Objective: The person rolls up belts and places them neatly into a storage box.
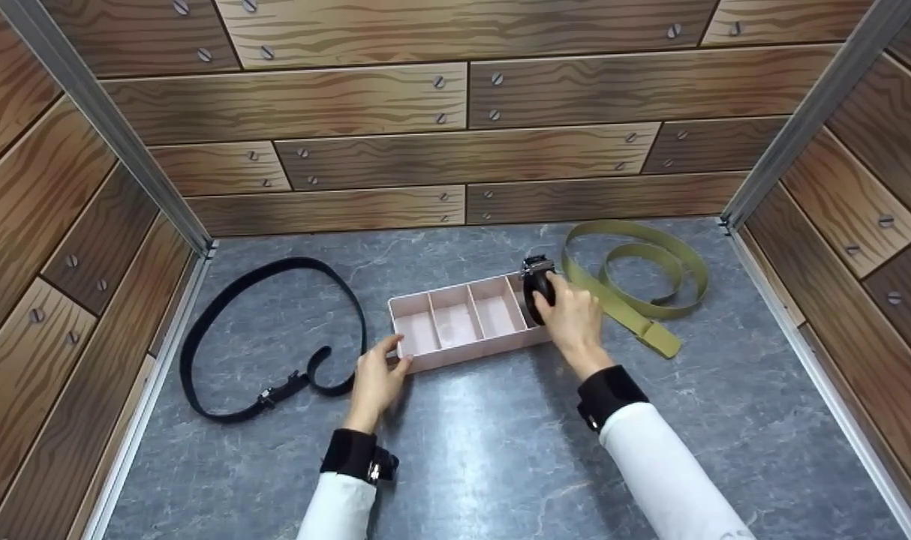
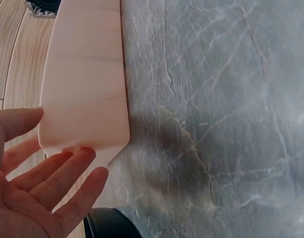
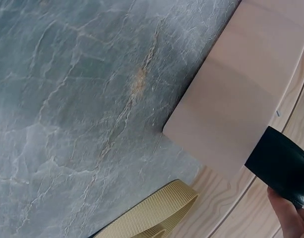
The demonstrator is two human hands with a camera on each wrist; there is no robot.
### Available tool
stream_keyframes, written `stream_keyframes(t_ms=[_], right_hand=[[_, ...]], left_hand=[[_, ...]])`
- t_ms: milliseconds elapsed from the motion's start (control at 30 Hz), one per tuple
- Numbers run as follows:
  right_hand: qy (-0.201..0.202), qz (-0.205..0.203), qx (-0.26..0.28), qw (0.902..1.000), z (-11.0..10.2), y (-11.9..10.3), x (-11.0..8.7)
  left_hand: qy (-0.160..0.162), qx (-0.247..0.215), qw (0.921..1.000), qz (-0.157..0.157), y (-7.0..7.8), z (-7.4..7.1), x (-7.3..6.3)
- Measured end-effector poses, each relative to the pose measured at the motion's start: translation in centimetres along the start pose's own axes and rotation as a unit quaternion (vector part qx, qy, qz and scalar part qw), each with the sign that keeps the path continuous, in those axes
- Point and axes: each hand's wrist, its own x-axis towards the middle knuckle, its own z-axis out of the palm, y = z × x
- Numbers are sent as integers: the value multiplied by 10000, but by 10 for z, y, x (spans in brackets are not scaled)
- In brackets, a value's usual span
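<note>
A pink divided box (image 1: 485, 346) lies slightly aslant on the grey floor. My left hand (image 1: 375, 382) is at its left end, thumb and fairly straight fingers touching the near corner; the left wrist view shows fingertips against the box's end wall (image 2: 87, 119). My right hand (image 1: 573, 315) grips a rolled black belt (image 1: 536, 289) with a metal buckle on top, at the rightmost compartment. In the right wrist view, the belt's dark strap (image 3: 280, 166) stands above the rim, fingers partly cut off. The other compartments hold nothing.
A black belt (image 1: 234, 281) lies in a wide loop to the left. Right of the box is a loosely coiled olive webbing belt (image 1: 620, 300), its buckle end close to my right wrist. Wood-patterned walls (image 1: 463, 161) enclose the floor at the back and sides.
</note>
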Motion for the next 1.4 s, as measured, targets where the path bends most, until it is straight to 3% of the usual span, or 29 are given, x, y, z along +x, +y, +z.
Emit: stream_keyframes(t_ms=[133, 467, 833, 1067, 1267, 1400], right_hand=[[-239, 115, -49, 9996, 3, -1, 4], [-897, 236, -493, 9945, 14, 1, 8], [-1538, 423, -933, 9828, 21, 4, 5], [-2250, 521, -784, 9698, 16, 2, 6], [-2230, 464, -365, 9730, 11, 2, -2], [-2303, 929, -19, 9687, 3, 2, -13]], left_hand=[[-5, -204, 9997, -104, -1, 1, 0], [167, 207, 9991, -326, 1, 4, -1], [246, 246, 9988, -336, 2, 4, -2], [238, 192, 9987, -405, 1, 4, -1], [241, 187, 9988, -393, 1, 5, -2], [253, 470, 9972, -519, 2, 5, -4]])
